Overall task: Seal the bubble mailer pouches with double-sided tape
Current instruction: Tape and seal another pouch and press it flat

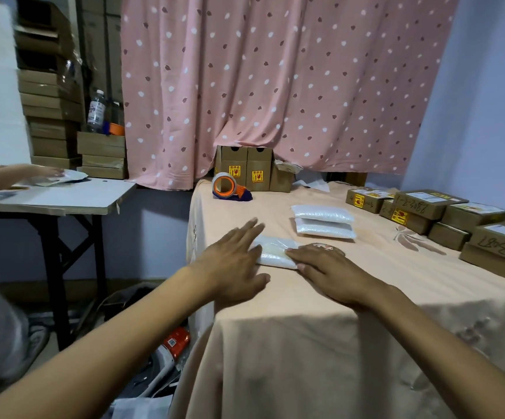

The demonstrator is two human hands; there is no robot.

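A white bubble mailer pouch (275,252) lies flat near the left edge of the table covered in peach cloth (320,313). My left hand (233,264) lies on its left end with straight fingers pointing away from me. My right hand (332,267) rests flat on its right end, fingers stretched leftward over the pouch. Both hands press down and hide part of the pouch. Two more white pouches (323,222) lie stacked further back on the table. A tape dispenser (228,187) with an orange roll stands at the far left of the table.
Brown cardboard boxes (444,216) crowd the table's right side, and upright boxes (251,170) stand against the pink curtain. Another person's hands (12,176) work at a folding table (64,201) on the left. Clutter lies on the floor between the tables.
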